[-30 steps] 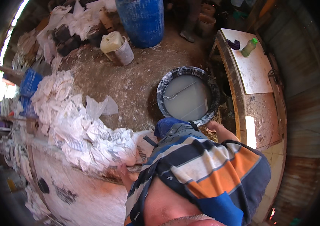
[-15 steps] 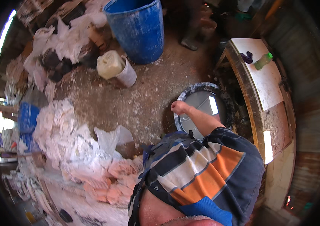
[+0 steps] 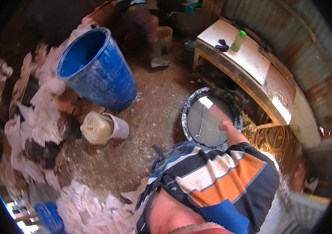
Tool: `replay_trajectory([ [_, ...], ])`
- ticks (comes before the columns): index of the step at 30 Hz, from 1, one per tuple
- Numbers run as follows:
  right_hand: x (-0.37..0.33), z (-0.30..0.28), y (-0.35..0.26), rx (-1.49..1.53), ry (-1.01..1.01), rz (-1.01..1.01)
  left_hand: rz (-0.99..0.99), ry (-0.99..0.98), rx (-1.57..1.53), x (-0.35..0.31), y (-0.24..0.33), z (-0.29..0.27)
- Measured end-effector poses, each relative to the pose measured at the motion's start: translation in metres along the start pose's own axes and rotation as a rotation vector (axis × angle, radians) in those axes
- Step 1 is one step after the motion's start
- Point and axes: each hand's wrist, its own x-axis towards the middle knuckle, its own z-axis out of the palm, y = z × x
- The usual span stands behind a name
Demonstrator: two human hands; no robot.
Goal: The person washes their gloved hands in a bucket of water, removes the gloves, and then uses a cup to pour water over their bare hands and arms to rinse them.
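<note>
My right hand point(image 3: 225, 124) is held over the right part of a round dark tub point(image 3: 186, 117) with a pale-crusted rim. Its fingers look curled closed, and whatever they hold, if anything, is hidden. Greyish cloudy liquid point(image 3: 205, 130) fills the tub, with a bright patch and a pinkish shape showing on its surface. My right forearm reaches in from a dark sleeve of my striped shirt point(image 3: 220, 171). My left hand does not show.
A tall blue barrel point(image 3: 113, 78) stands at the far left, near a white bucket point(image 3: 120, 128) holding a yellowish jerrycan point(image 3: 95, 126). White cloth or plastic point(image 3: 90, 208) lies heaped lower left. A table point(image 3: 216, 33) with a green bottle point(image 3: 238, 41) stands right. Another person's leg point(image 3: 144, 27) shows far off.
My right hand has moved from the tub's left rim to over its right part. The view has swung, bringing the barrel and table lower and leftward.
</note>
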Motion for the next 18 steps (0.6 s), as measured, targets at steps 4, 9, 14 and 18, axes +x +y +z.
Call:
replay_trajectory([
  [4, 0.008, 0.0, 0.019, 0.246, 0.089, 0.084, 0.353, -0.01, 0.492, 0.092, 0.002, -0.065],
  [9, -0.005, -0.038, 0.018, 0.434, 0.254, 0.29, 0.049, 0.204, -0.437, 0.2, 0.055, -0.18],
  [14, 0.049, -0.154, -0.019, 0.76, 0.618, 0.692, 0.054, 0.285, -0.705, 0.262, 0.107, -0.256],
  [18, 0.167, -0.242, 0.049, 0.735, 0.852, 0.613, 0.04, 0.244, -0.581, 0.284, 0.199, -0.264],
])
